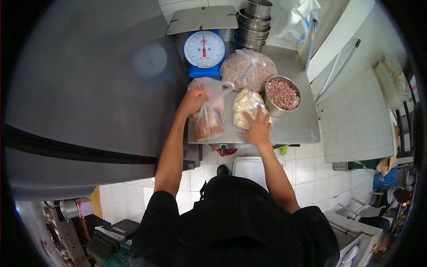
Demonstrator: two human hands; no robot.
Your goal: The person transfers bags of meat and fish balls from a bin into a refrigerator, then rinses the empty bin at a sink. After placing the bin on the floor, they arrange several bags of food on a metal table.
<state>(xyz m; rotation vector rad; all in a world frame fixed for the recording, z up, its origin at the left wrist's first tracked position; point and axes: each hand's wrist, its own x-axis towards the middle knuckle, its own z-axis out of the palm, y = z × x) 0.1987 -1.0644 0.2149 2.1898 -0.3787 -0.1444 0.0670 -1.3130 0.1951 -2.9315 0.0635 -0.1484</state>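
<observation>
A clear plastic bag with orange-brown contents [208, 123] stands at the front left of the metal table. My left hand [194, 99] is closed on the upper part of that bag. Spread over the lower right side of a bag of pale, lumpy food [247, 105] is my right hand [258, 128], its fingers apart and touching the plastic. Behind lies a larger knotted bag of pinkish, finely cut food [249, 71]. A round metal bowl [272, 107] of similar pink pieces stands to the right of the pale bag.
A blue dial scale [204, 71] stands at the back left of the metal table [296, 131], beside stacked metal bowls [253, 29]. A large grey appliance [98, 89] borders the left. Poles lean at the right. A white bin [249, 165] sits below the front edge.
</observation>
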